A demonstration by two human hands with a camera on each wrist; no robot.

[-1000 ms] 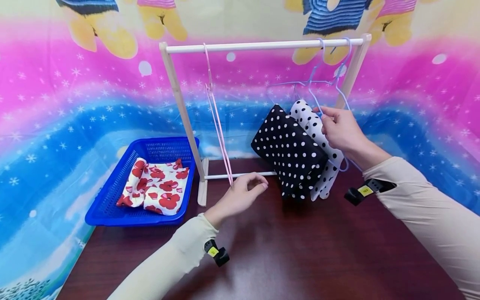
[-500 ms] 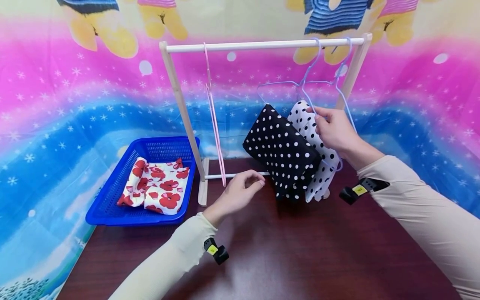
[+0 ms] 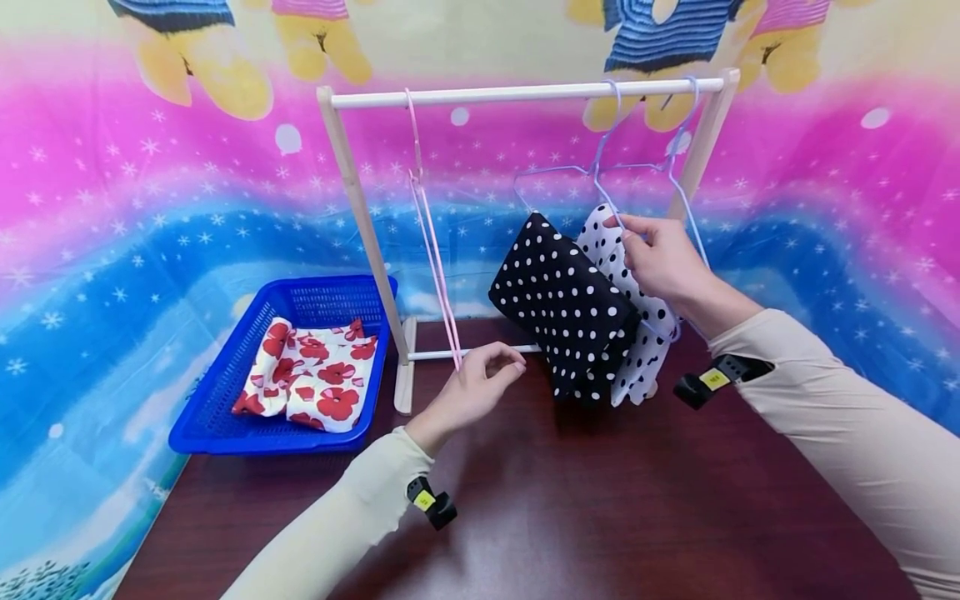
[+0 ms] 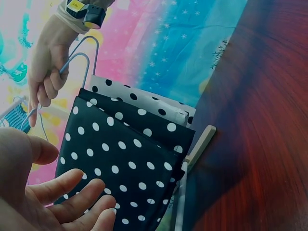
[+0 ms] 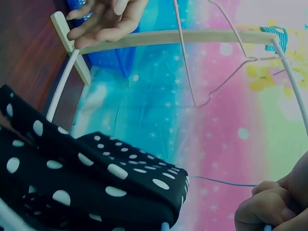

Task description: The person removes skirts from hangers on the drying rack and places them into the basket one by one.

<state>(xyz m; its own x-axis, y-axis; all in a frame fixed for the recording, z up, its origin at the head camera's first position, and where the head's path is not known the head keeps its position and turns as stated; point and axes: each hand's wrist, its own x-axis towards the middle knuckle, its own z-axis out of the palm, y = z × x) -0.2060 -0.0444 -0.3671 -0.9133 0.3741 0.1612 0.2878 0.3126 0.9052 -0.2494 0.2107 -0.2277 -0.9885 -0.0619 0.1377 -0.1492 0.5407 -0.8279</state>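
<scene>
Filling the whole back was a snowy cartoon backdrop (image 3: 247, 225), with a dark reddish table (image 3: 600, 500) in front and a wooden rack (image 3: 517, 93) standing on it. A blue basket (image 3: 225, 358) sat by the rack's left upright. The black polka-dot cloth (image 3: 558, 296) hung toward the right, partly covering a white polka-dot cloth (image 3: 603, 237); some red-flowered cloth (image 3: 315, 367) lay in the basket. A purple hanger (image 3: 597, 162) carried the black one, its wire pinched by the right hand (image 3: 663, 258). The left hand (image 3: 472, 387) was loose, thumb and fingers apart, right by a pink hanger (image 3: 447, 308), couldn't tell if touching.
</scene>
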